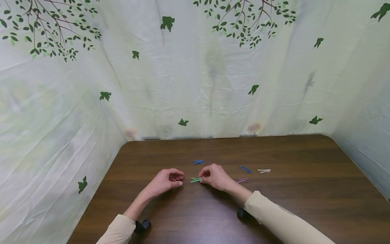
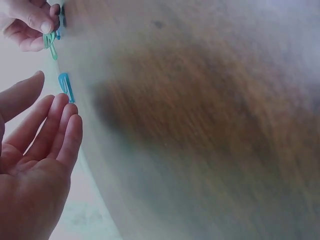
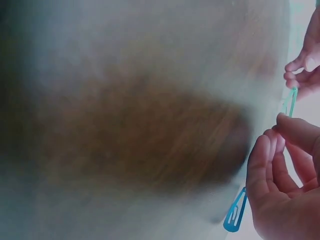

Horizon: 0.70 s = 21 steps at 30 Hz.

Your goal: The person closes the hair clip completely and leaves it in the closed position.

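Brown worktop (image 1: 192,213), my left hand (image 1: 167,181) loose, thumb parted, at nine o'clock from the green clip (image 1: 195,180); first blue clip (image 1: 198,162) at its twelve; my right hand (image 1: 214,177) pinches that green! Pink clip (image 1: 242,180) at green's three, second blue clip (image 1: 245,169) at pink's twelve, white clip (image 1: 263,171) at that blue's three.

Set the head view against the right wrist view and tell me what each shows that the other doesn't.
Only the head view: the white clip, the pinkish clip, the cream sleeves and the leafy branches on the cloth. It also shows two blue clips rather than one.

Only the right wrist view: the palm side of the right hand and the slots in a blue clip, seen close.

Both: the right hand pinching the green clip, the left hand holding nothing, and the wooden table.
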Motion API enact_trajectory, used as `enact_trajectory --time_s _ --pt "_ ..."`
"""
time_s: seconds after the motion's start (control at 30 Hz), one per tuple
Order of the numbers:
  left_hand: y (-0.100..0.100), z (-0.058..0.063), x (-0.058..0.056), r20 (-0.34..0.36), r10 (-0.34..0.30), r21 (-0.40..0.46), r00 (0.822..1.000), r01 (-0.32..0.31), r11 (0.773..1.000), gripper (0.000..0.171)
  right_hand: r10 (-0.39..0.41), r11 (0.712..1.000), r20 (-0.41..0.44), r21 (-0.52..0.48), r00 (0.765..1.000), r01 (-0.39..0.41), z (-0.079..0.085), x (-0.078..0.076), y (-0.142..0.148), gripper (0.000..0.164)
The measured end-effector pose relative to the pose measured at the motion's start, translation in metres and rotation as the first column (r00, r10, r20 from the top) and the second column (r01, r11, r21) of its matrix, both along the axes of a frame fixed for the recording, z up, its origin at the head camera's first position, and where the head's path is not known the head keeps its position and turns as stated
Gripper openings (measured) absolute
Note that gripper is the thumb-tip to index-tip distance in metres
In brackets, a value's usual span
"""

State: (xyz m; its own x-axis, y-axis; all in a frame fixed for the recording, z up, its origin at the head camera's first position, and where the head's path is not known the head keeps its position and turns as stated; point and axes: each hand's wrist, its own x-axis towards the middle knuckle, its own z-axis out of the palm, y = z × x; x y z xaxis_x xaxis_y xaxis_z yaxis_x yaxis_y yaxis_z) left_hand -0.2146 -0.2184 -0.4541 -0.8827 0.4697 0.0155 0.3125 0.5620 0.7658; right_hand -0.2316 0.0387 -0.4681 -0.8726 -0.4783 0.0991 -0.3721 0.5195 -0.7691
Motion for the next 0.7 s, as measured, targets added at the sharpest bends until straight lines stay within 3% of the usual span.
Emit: enact_trajectory --time_s 0.47,0.7 --pt "0.003 0.0 0.004 -0.015 0.014 0.04 1.0 -0.013 0.999 0.031 -0.04 0.997 0.015 -0.06 0.999 0.041 0.007 0.011 0.009 0.007" --pt "0.009 0.005 0.008 -0.038 0.025 0.063 0.999 -0.023 0.998 0.03 -0.045 0.994 0.002 -0.103 0.999 0.045 0.011 0.017 0.013 0.006"
